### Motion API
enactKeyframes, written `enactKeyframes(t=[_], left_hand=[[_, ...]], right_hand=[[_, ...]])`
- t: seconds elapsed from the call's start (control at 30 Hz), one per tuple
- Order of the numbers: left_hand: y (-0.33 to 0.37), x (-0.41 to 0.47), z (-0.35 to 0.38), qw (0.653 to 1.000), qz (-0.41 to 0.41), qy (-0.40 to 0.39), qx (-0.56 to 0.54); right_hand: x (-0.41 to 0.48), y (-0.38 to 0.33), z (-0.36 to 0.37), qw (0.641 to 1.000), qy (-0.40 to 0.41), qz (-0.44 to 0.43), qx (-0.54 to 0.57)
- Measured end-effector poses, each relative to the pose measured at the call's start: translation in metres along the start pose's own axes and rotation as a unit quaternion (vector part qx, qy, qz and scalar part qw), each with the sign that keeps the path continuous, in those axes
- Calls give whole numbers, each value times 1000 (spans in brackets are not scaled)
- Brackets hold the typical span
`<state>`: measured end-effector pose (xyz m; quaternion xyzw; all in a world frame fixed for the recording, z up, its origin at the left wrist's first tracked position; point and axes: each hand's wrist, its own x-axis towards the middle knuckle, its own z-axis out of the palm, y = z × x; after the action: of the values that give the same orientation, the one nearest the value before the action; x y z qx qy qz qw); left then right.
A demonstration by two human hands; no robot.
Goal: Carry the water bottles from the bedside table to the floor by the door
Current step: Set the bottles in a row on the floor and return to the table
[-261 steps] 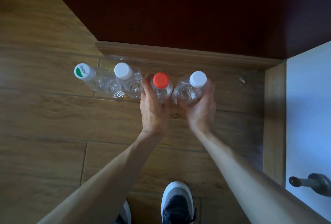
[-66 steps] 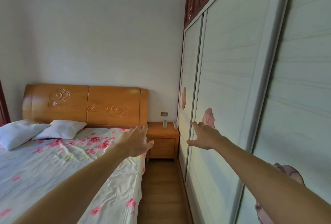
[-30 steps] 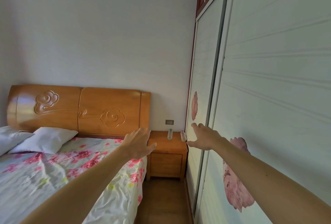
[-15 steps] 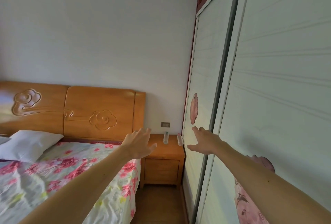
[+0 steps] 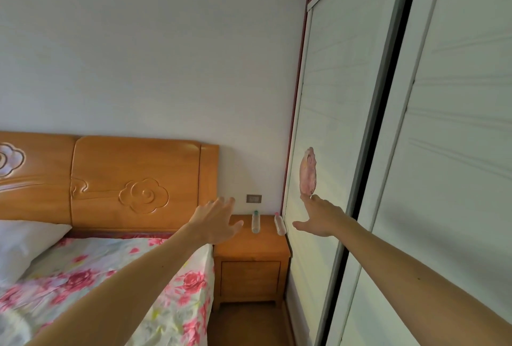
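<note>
Your left hand (image 5: pixel 217 221) and right hand (image 5: pixel 321 219) reach forward, fingers spread, gripping nothing. The two water bottles stand on the bedside table (image 5: pixel 249 247) at the far end of the room, well beyond both hands and between them. The green-capped bottle (image 5: pixel 255 222) is on the left. The pink-capped bottle (image 5: pixel 279 225) stands to its right, just beside the wardrobe door (image 5: pixel 327 124). The bed (image 5: pixel 124 276) lies under your left arm.

Headboard (image 5: pixel 133 179): varnished wood, glossy, carved. Bedside table (image 5: pixel 250 279): same orange wood, duller sheen. Green-capped bottle (image 5: pixel 255 223) & pink-capped bottle (image 5: pixel 279 226): clear plastic. Bedsheet (image 5: pixel 171 290): floral cloth, crumpled. Pillow (image 5: pixel 25 243): white cloth. Wardrobe door (image 5: pixel 327 124): white, matt, grooved. Wall (image 5: pixel 152 54): matt, smooth.
</note>
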<state>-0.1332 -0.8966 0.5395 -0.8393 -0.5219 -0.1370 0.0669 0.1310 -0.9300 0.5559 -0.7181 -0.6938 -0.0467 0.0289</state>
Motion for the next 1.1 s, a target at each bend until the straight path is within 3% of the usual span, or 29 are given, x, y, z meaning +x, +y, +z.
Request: enactKeyframes(t=[0.7, 1.1], left_hand=[[-33, 137, 73, 999, 29, -5, -29], [-42, 282, 122, 999, 5, -32, -8]], right_hand=[[133, 43, 45, 1000, -19, 25, 2], [285, 92, 67, 999, -40, -1, 21]])
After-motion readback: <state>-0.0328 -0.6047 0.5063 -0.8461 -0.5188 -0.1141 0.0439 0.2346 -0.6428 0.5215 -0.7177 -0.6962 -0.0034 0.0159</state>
